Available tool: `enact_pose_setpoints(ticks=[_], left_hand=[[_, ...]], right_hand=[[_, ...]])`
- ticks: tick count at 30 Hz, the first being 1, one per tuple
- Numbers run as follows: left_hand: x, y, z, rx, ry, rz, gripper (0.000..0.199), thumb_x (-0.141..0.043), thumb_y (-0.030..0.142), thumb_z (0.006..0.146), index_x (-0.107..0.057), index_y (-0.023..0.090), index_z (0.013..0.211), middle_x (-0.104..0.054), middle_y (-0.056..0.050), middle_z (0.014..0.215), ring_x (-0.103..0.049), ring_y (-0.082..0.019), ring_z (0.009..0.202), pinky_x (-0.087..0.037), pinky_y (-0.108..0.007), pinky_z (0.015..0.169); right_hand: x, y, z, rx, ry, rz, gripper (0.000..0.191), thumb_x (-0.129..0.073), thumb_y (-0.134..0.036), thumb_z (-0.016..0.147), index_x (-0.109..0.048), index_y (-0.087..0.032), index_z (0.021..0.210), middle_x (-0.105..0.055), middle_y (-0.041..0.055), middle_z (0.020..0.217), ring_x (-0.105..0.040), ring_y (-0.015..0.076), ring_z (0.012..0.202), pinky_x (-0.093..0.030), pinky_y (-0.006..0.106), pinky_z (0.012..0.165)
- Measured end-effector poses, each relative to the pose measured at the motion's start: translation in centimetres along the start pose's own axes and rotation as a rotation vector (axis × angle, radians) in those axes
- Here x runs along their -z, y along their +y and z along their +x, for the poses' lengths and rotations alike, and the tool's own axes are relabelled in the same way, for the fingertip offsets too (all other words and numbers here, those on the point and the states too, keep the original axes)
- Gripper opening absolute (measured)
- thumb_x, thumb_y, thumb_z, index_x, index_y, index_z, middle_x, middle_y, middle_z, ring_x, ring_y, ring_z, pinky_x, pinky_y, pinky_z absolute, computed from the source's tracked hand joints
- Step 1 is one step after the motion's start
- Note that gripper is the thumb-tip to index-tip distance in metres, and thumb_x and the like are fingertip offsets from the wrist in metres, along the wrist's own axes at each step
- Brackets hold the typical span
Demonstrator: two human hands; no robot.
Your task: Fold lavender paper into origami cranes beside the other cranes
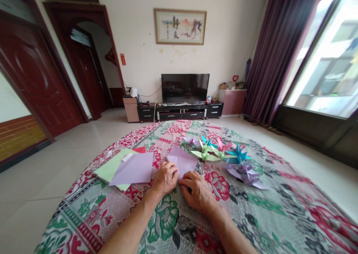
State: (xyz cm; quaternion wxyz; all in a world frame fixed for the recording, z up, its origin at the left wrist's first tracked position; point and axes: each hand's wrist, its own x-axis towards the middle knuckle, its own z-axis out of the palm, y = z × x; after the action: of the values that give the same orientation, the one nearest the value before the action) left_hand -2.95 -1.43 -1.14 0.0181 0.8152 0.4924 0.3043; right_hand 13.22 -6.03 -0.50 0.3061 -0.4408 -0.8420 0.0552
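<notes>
A sheet of purple origami paper (pixel 184 158) lies on the table in front of me, with a folded-over part along its left side. My left hand (pixel 166 177) is closed at its lower left edge, fingers curled and pressed together on the folded part. At the near corner my right hand (pixel 196 191) is closed too, its fingertips pressing on the paper. The fingers hide part of that corner. Right of the sheet stand several folded paper cranes: light green (pixel 206 153), blue (pixel 239 154), pink (pixel 223 145) and purple (pixel 247 173).
On the left lies a stack of loose paper, a purple sheet (pixel 134 169) over light green ones (pixel 107 166), with a red one (pixel 140 149) behind. A flowered tablecloth (pixel 165 218) covers the round table. Beyond it are a television (pixel 185 88) and a low cabinet (pixel 170 116).
</notes>
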Motion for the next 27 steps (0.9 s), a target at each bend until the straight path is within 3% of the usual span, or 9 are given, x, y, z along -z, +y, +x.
enact_pose_setpoints(ticks=[7, 11, 16, 21, 27], left_hand=[[-0.4, -0.5, 0.5, -0.032, 0.015, 0.030, 0.018, -0.047, 0.020, 0.082, -0.064, 0.019, 0.076, -0.060, -0.004, 0.084, -0.051, -0.019, 0.088, -0.041, -0.033, 0.084], [-0.9, -1.0, 0.7, -0.093, 0.030, -0.018, 0.014, -0.047, 0.015, 0.079, -0.060, 0.018, 0.074, -0.060, -0.005, 0.085, -0.051, -0.019, 0.093, -0.040, -0.034, 0.088], [-1.1, -1.5, 0.7, -0.067, 0.002, -0.073, 0.013, -0.047, 0.014, 0.078, -0.059, 0.019, 0.079, -0.061, -0.005, 0.092, -0.053, -0.018, 0.097, -0.042, -0.033, 0.089], [-1.5, -2.4, 0.8, 0.009, -0.038, -0.086, 0.018, -0.044, 0.017, 0.081, -0.061, 0.019, 0.087, -0.061, -0.006, 0.105, -0.052, -0.017, 0.104, -0.041, -0.033, 0.093], [-0.9, -2.3, 0.8, -0.021, -0.081, -0.057, 0.024, -0.042, 0.021, 0.084, -0.061, 0.019, 0.098, -0.060, -0.006, 0.111, -0.054, -0.016, 0.105, -0.040, -0.029, 0.095]], right_hand=[[0.5, -0.5, 0.3, 0.095, 0.005, -0.008, 0.021, -0.050, -0.009, 0.075, -0.066, -0.021, 0.079, -0.061, 0.0033, 0.105, -0.051, 0.0171, 0.094, -0.040, 0.030, 0.087], [0.3, -0.5, 0.3, 0.120, -0.017, 0.002, 0.020, -0.048, -0.008, 0.076, -0.064, -0.019, 0.075, -0.063, 0.0036, 0.099, -0.052, 0.0165, 0.088, -0.041, 0.029, 0.083], [0.0, -0.4, 0.2, 0.110, -0.019, 0.016, 0.021, -0.047, -0.009, 0.077, -0.065, -0.020, 0.078, -0.065, 0.0035, 0.086, -0.054, 0.0152, 0.084, -0.042, 0.027, 0.081], [0.3, -0.5, 0.1, 0.105, -0.011, 0.062, 0.025, -0.047, -0.007, 0.076, -0.067, -0.020, 0.081, -0.066, 0.0031, 0.086, -0.056, 0.0142, 0.082, -0.042, 0.026, 0.081], [0.4, -0.3, -0.1, 0.088, -0.024, 0.142, 0.029, -0.044, -0.004, 0.072, -0.067, -0.020, 0.079, -0.067, 0.0026, 0.087, -0.057, 0.0144, 0.084, -0.041, 0.025, 0.082]])
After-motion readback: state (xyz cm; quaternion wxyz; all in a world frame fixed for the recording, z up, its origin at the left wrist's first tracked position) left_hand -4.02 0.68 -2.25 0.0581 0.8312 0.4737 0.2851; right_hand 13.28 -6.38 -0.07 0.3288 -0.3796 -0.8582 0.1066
